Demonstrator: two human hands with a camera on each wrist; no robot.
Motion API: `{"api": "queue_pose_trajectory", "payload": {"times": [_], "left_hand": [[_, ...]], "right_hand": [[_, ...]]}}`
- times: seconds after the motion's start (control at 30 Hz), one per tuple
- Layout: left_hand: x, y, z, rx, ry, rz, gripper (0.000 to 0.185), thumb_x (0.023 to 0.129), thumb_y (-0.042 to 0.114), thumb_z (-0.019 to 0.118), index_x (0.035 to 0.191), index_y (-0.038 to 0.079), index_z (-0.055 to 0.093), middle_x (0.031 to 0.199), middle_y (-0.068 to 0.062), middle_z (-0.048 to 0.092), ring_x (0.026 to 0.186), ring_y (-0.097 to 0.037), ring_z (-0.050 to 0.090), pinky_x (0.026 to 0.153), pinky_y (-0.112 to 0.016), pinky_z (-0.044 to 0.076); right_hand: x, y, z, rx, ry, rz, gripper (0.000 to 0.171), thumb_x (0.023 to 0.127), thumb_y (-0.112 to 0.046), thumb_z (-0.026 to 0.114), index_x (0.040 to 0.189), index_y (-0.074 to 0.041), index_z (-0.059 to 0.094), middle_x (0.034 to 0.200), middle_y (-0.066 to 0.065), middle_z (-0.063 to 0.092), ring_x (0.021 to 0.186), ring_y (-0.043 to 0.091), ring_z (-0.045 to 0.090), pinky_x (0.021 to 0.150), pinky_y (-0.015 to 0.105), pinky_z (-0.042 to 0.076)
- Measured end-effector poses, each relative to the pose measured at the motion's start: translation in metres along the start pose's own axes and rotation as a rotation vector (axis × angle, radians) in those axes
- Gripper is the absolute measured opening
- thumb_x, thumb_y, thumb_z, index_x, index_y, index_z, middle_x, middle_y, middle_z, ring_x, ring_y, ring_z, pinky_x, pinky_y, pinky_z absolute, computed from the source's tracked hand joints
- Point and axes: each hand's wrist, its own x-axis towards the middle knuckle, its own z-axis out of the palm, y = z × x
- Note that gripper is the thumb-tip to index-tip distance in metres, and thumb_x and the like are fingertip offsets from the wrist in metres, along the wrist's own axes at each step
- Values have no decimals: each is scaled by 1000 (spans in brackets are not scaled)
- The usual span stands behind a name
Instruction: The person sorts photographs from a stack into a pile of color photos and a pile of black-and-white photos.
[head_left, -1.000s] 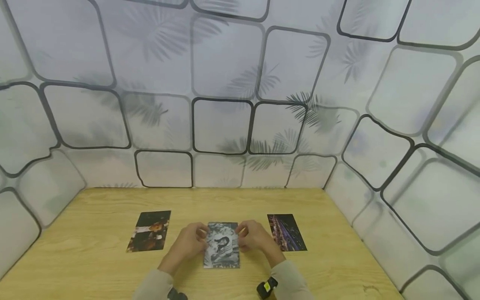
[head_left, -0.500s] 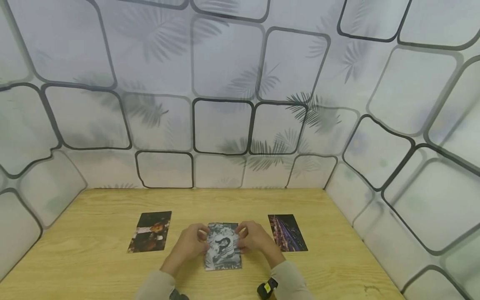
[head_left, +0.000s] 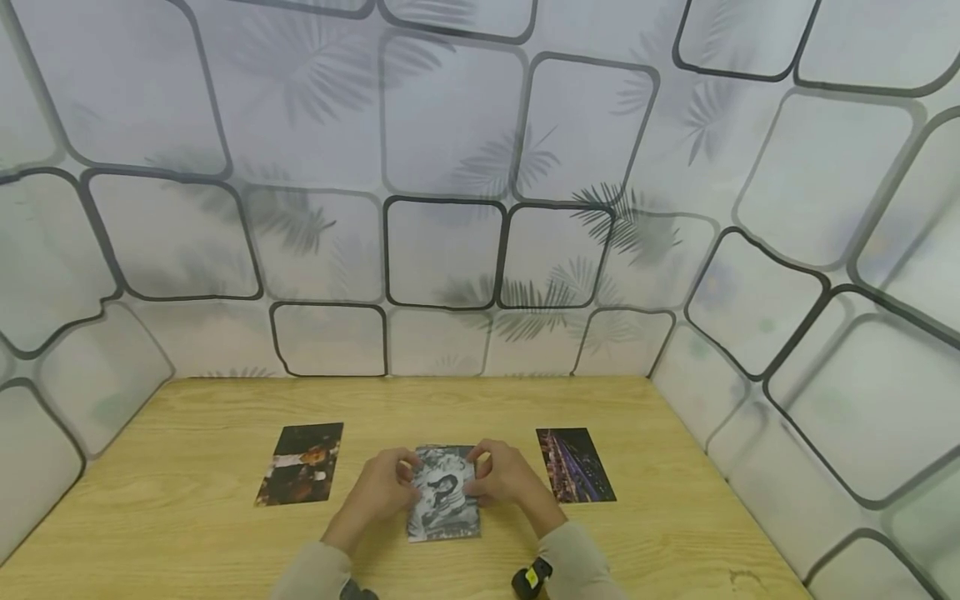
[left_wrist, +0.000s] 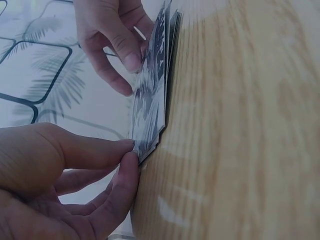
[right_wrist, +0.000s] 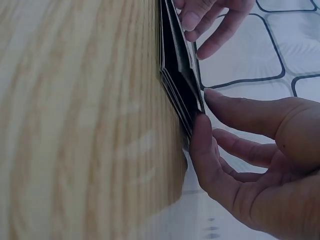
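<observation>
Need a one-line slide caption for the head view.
Both hands, left hand and right hand, pinch a black-and-white photo stack.

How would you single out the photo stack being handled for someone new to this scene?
On the wooden table, three sets of photos lie in a row. The black-and-white photo stack is the middle one, pinched between the left hand and right hand. Unlike the single dark photo and night-city photo flanking it, it is several prints thick.

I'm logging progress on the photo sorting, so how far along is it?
Two photos already lie apart on the wooden table: a dark portrait photo on the left and a night-city photo on the right. In hand: the left hand and right hand pinch the edges of the middle stack of photos. That stack looks several prints thick and remains undealt.
</observation>
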Motion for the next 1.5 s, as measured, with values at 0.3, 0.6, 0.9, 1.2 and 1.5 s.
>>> {"api": "queue_pose_trajectory", "payload": {"times": [0.3,0.6,0.9,1.2,1.5], "left_hand": [[1,0,0,10,-6,0,40,76,-3,83,114,0,69,97,-10,69,86,-19,65,75,-39,59],[2,-2,-2,7,3,6,40,78,1,84,115,1,69,101,-12,68,90,-22,64,77,-40,59],[0,-3,-4,-33,2,16,40,80,-2,82,117,0,67,105,-15,69,92,-23,67,76,-40,62],[0,1,-3,-115,-24,32,40,81,-5,78,120,-2,66,97,-13,67,85,-21,68,68,-34,62],[0,4,-3,-146,-16,39,42,83,-4,78,123,1,66,110,-17,68,93,-23,69,70,-34,64]], "right_hand": [[-1,-1,1,-68,31,-50,42,81,0,84,116,-2,62,79,8,62,58,16,62,56,31,60],[-2,-1,-2,-68,38,-43,41,84,0,82,117,-3,59,87,10,63,61,17,63,57,31,59],[-2,-2,-9,-61,37,-62,31,85,0,80,111,-3,62,88,9,59,65,17,59,57,31,59],[-3,-5,-15,28,7,-101,27,88,3,76,110,0,62,85,7,55,64,17,58,58,32,58],[-2,-4,-23,70,6,-138,27,92,1,73,115,1,60,92,12,58,69,17,63,62,37,61]]}}
